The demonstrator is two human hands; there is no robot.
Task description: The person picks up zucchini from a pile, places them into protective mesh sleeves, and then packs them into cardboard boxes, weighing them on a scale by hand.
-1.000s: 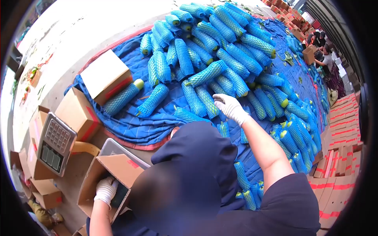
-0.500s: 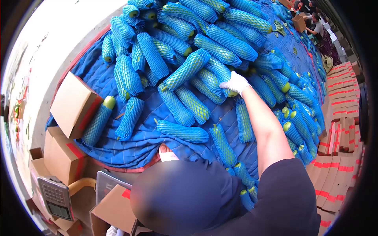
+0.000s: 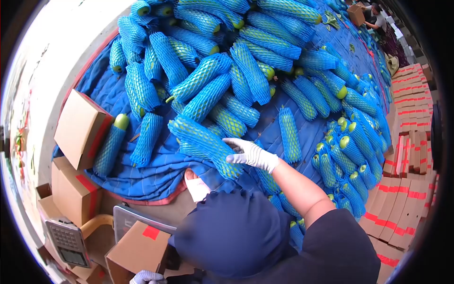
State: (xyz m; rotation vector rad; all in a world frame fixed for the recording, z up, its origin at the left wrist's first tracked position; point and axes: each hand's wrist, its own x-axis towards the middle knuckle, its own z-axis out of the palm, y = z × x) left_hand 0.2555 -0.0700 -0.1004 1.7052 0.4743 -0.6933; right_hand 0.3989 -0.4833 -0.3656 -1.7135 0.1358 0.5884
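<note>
Right hand point(image 3: 260, 156), white glove, center of frame: fingers point(image 3: 234, 142) spread and slightly curled, thumb apart from them, tips over the lower right part of one green gourd in blue mesh point(image 3: 203, 144). Can't tell how firm the contact is. That gourd slants from upper left to lower right, over other sleeved ones at its upper end. Left hand point(image 3: 147, 278), also gloved, is at the bottom edge, cut off by the frame, just beside the open carton point(image 3: 137, 250) with red tape; finger state and any grip, can't tell. Gray plastic panel point(image 3: 132, 220) sits behind that carton, scale point(image 3: 68, 244) with keypad and display left of it. Two more cardboard boxes point(image 3: 80, 130) stand at left, one above the other in frame; a sleeved gourd point(image 3: 109, 146) lies right beside the upper one, bare green end up-frame. Main pile point(image 3: 208, 52) of mesh-sleeved gourds fills the upper middle, second cluster point(image 3: 350, 156) right of center, all on the blue quilted blanket point(image 3: 265, 128) with red edging. Dark blue cap point(image 3: 236, 232) covers lower center, dark sleeve point(image 3: 336, 246) to its right. Flat taped cartons point(image 3: 402, 199) stacked down the right side. Co-worker point(image 3: 376, 19) in upper right, at a brown box point(image 3: 356, 15).
</note>
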